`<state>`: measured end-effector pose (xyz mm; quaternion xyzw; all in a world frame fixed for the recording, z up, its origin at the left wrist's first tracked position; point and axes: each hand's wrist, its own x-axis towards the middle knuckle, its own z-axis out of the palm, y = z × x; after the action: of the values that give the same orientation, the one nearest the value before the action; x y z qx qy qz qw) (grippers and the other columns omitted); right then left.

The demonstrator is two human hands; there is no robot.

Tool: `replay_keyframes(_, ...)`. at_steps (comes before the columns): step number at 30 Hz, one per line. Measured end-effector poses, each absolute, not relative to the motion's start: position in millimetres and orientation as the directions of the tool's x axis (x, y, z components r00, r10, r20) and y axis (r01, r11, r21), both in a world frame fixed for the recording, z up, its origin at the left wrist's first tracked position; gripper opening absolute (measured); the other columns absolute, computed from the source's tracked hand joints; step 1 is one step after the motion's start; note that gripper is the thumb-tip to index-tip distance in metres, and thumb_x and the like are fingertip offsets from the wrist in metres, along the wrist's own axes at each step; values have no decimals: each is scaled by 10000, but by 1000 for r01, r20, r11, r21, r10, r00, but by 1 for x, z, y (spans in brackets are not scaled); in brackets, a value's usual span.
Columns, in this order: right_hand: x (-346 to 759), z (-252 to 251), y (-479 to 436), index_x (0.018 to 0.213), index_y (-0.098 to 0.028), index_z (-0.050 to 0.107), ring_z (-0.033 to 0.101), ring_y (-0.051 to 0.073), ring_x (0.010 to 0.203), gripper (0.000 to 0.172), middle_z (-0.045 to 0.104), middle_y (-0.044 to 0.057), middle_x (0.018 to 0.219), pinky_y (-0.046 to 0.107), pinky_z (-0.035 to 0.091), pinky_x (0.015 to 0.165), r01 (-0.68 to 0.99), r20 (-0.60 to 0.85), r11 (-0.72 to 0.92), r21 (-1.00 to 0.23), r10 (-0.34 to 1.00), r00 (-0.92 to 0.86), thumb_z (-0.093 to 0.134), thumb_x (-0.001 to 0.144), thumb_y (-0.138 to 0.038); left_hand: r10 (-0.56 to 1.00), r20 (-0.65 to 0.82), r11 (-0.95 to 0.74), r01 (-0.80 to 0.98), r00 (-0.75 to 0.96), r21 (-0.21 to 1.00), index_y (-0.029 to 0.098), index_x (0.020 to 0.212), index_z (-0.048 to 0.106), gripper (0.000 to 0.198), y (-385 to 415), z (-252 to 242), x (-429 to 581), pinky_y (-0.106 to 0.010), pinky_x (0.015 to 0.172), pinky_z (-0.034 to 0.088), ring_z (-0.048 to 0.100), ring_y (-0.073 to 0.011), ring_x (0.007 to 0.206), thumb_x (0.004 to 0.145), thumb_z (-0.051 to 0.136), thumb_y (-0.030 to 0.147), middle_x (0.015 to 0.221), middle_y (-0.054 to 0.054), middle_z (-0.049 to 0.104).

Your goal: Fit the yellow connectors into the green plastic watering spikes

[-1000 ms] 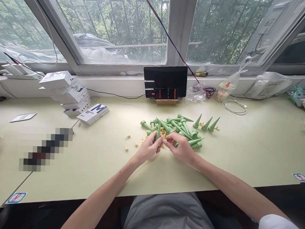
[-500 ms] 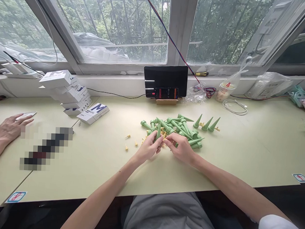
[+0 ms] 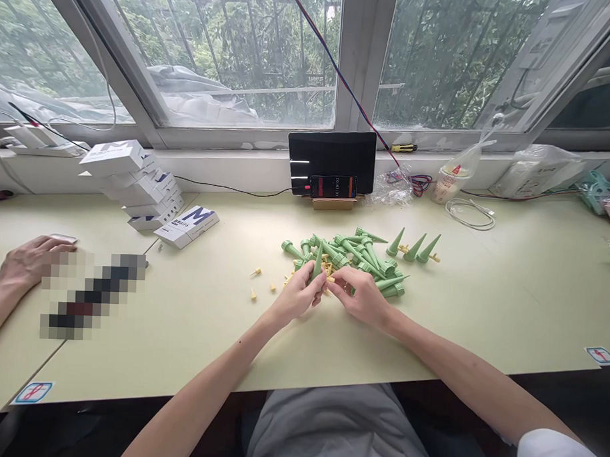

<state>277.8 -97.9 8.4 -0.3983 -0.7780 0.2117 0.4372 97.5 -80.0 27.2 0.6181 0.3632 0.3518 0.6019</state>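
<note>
My left hand (image 3: 296, 296) is closed around a green plastic watering spike (image 3: 318, 261), its pointed end up. Close against it, my right hand (image 3: 363, 297) pinches a small yellow plastic nozzle (image 3: 330, 279) at the spike's lower end. Fingers hide where the two pieces meet. Behind both hands lies a heap of green spikes (image 3: 357, 247), with more yellow nozzles partly covered among them. Several loose yellow nozzles (image 3: 253, 294) are scattered left of my left hand. Right of the heap, three green spikes (image 3: 426, 249) stand point up, with yellow nozzles showing at their bases.
A phone (image 3: 334, 186) leans on a dark tablet (image 3: 331, 156) by the window. White boxes (image 3: 151, 186) are stacked at the back left. Another person's hand (image 3: 31, 262) rests at the far left. A bagged cup (image 3: 449, 183) and a white cable (image 3: 469, 214) lie back right.
My hands stay nearly still, with the yellow nozzle at the spike's base showing slightly more. At the far left, the other person's hand has shifted a little to the right.
</note>
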Motion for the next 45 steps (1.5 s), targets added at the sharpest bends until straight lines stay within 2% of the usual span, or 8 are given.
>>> replay_keyframes(9, 279, 9, -98, 861, -182, 651, 540, 130, 624, 231, 653, 21, 744, 262, 439, 618, 457, 475, 578, -676, 816, -329, 512, 1006, -296, 872, -13, -11, 46, 489, 999, 194, 854, 448, 303, -80, 28, 97, -221, 487, 408, 428, -84, 571, 942, 544, 468, 706, 40, 463)
replay_keyframes(13, 278, 9, -98, 1028, -185, 635, 611, 144, 694, 144, 688, 37, 839, 254, 485, 612, 401, 486, 569, -718, 822, -297, 573, 974, -303, 872, -11, -8, 37, 490, 999, 193, 865, 453, 291, -80, 27, 97, -220, 485, 398, 412, -78, 558, 946, 543, 458, 703, 40, 466)
replay_keyframes(16, 277, 8, -99, 1126, -188, 597, 625, 139, 697, 235, 682, 49, 918, 247, 509, 586, 383, 491, 560, -735, 829, -269, 640, 927, -306, 875, -12, -7, 37, 484, 999, 193, 872, 457, 285, -79, 26, 97, -223, 483, 391, 419, -77, 550, 949, 538, 455, 699, 41, 469)
replay_keyframes(20, 277, 8, -100, 1053, -194, 595, 628, 132, 685, 182, 666, 54, 947, 247, 516, 567, 390, 501, 565, -727, 825, -263, 644, 917, -305, 880, -14, -5, 39, 474, 999, 192, 867, 457, 292, -79, 26, 98, -226, 486, 393, 429, -79, 552, 944, 545, 459, 691, 41, 468)
replay_keyframes(28, 276, 8, -99, 971, -187, 605, 637, 146, 692, 112, 674, 50, 861, 247, 512, 555, 388, 511, 574, -721, 819, -263, 595, 946, -296, 876, -8, -10, 34, 482, 999, 198, 850, 444, 309, -79, 26, 98, -226, 488, 396, 424, -81, 548, 938, 549, 475, 692, 45, 468)
replay_keyframes(45, 278, 8, -98, 881, -185, 662, 567, 135, 620, 250, 686, 25, 763, 270, 444, 595, 460, 465, 557, -692, 831, -305, 501, 1009, -328, 874, -25, 9, 35, 485, 999, 198, 836, 447, 333, -81, 30, 99, -221, 484, 406, 419, -83, 557, 909, 577, 496, 707, 38, 473)
